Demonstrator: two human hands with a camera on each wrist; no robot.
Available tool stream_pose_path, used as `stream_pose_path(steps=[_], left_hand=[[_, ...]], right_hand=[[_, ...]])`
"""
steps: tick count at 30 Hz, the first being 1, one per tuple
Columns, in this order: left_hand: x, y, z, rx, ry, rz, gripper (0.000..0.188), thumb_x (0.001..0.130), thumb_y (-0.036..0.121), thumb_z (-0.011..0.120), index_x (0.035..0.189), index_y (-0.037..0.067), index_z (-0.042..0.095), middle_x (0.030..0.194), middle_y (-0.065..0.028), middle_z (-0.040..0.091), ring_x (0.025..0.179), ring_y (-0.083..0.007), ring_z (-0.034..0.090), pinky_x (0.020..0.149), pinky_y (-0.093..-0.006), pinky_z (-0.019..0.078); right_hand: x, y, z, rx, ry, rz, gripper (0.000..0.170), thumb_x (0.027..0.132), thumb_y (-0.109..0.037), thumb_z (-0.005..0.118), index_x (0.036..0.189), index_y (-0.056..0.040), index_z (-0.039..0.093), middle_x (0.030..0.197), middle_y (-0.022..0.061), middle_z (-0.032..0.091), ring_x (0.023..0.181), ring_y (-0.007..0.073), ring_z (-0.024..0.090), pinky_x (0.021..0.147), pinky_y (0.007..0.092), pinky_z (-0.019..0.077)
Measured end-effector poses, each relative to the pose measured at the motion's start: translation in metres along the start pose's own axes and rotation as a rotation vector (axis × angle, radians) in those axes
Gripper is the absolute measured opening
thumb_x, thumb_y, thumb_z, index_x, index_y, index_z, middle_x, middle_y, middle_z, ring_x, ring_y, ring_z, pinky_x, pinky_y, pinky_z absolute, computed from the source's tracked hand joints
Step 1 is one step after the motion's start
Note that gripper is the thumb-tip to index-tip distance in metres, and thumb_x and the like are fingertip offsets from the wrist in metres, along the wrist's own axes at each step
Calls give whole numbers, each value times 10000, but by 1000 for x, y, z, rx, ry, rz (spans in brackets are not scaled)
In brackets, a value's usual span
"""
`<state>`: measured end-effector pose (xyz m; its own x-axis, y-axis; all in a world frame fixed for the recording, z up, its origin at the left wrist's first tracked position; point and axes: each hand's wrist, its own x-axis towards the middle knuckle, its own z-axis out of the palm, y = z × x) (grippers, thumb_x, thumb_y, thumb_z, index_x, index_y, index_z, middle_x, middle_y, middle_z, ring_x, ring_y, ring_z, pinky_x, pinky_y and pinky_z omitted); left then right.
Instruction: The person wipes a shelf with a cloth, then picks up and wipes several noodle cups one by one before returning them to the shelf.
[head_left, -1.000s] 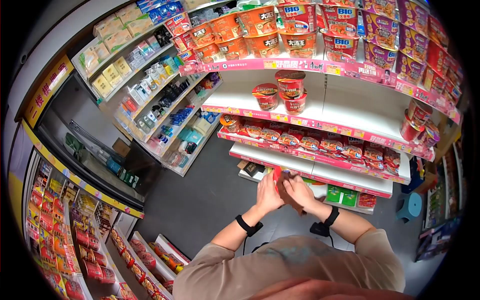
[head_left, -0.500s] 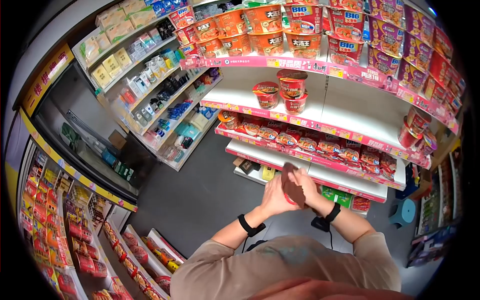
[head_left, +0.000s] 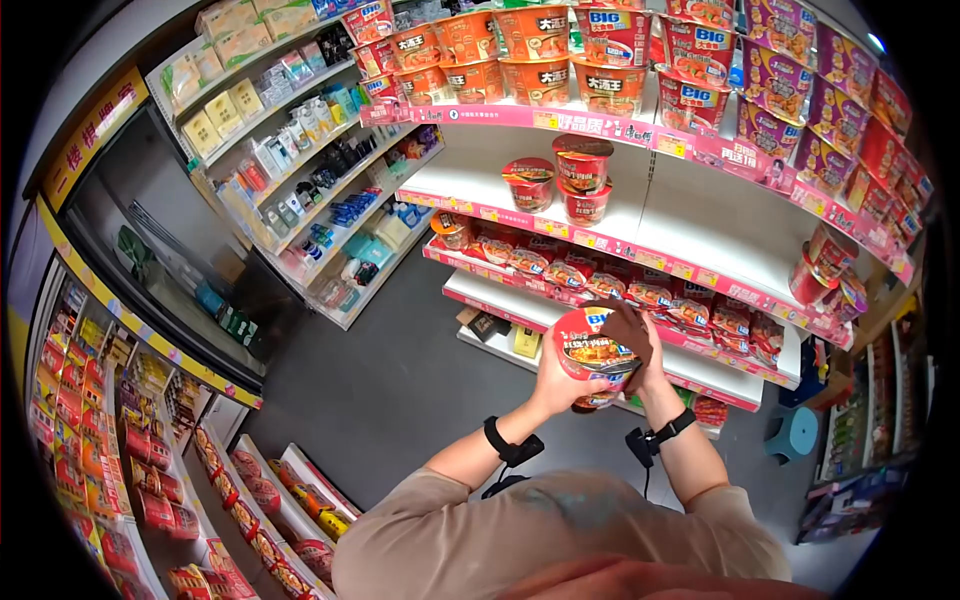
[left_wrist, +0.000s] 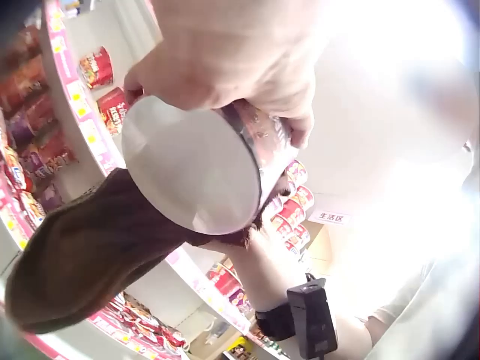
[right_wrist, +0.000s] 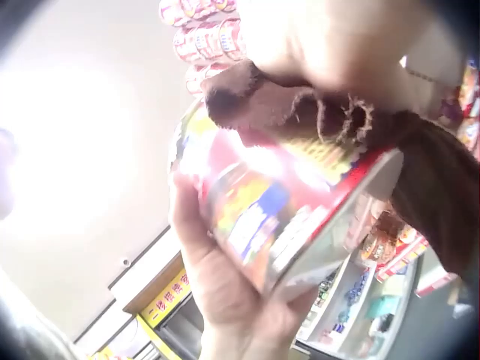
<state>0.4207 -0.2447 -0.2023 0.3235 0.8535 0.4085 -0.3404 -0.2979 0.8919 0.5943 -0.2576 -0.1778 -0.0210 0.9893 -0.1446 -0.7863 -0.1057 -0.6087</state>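
Left hand [head_left: 560, 384]: was clamped round the noodle tub [head_left: 590, 350]
Right hand [head_left: 652, 362]: gripped the brown cloth [head_left: 628, 334] against the tub — fingertips hidden
Noodle tub: was tilted between both hands, lid partly covered
Lower shelf [head_left: 700, 385]: lay beyond, partly blocked
Top-row tubs [head_left: 612, 36]: stood farther back — some cut off above

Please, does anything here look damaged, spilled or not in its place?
Yes, one thing: the brown cloth in the right hand looks worn. Its edge is frayed, with loose curly threads beside the noodle cup that the left hand holds. I see no spill on the visible floor.
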Motion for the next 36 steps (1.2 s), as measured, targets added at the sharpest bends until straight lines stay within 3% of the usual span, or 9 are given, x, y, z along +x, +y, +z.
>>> stream_pose_path(steps=[5,10,14,21,26,28,31,32,36], left_hand=[[6,-14,6,-226,-53,-56,948,711,143,893,1418,-3,277,1335,-151,518,1250,-234,539,1076,-404,450],[22,-23,13,-245,70,-29,809,774,129,845,1374,-9,319,1310,-154,539,1229,-225,550,1055,-388,460],[3,-14,26,-274,-25,-55,910,757,204,876,1416,9,281,1327,-139,526,1257,-226,528,1089,-392,424],[21,-34,20,-263,275,-53,724,818,224,790,1362,8,364,1283,-135,567,1173,-212,581,1030,-374,474],[8,-21,42,-265,189,76,884,772,260,868,1388,-2,291,1335,-154,518,1244,-232,538,1066,-388,445],[11,-24,42,-205,174,160,910,767,289,878,1390,7,277,1366,-159,486,1259,-239,527,1083,-405,435],[16,-60,40,-151,250,208,916,758,270,891,1379,10,268,1360,-162,486,1257,-245,531,1076,-409,448],[21,-59,41,-167,290,221,915,756,255,894,1371,10,263,1350,-167,491,1255,-249,533,1064,-403,460],[41,-61,25,-64,418,235,831,805,337,849,1351,-7,325,1308,-145,533,1191,-230,556,1037,-385,466]], right_hand=[[-15,-20,6,-18,120,182,696,1004,-632,397,1403,-72,505,1339,148,601,1171,295,616,997,448,515],[-5,27,-28,-591,282,-449,654,1057,-551,348,1477,-51,391,1444,159,511,1277,286,546,1054,436,462],[-9,-34,-16,51,-85,265,605,1020,-513,405,1351,-23,531,1301,181,630,1164,326,627,1023,491,496],[-32,-6,59,-653,391,-242,386,1054,-384,414,1203,-65,571,1069,86,679,956,180,685,854,349,570],[-5,-21,17,80,154,-204,313,1035,-291,485,1144,-26,611,1001,55,691,881,143,681,800,312,549],[4,-19,2,-479,149,-415,282,1019,-278,511,1091,-41,644,966,31,696,872,151,682,782,317,553],[4,12,-4,47,73,-323,344,983,-260,569,1247,-39,567,1132,76,667,1006,175,660,888,322,555],[-18,1,22,-497,-25,-435,364,970,-207,595,1289,-44,529,1180,83,645,1060,184,639,914,330,543],[-25,13,38,76,-229,-136,433,1083,-325,341,1415,-69,448,1371,91,581,1231,205,564,1076,370,439]])
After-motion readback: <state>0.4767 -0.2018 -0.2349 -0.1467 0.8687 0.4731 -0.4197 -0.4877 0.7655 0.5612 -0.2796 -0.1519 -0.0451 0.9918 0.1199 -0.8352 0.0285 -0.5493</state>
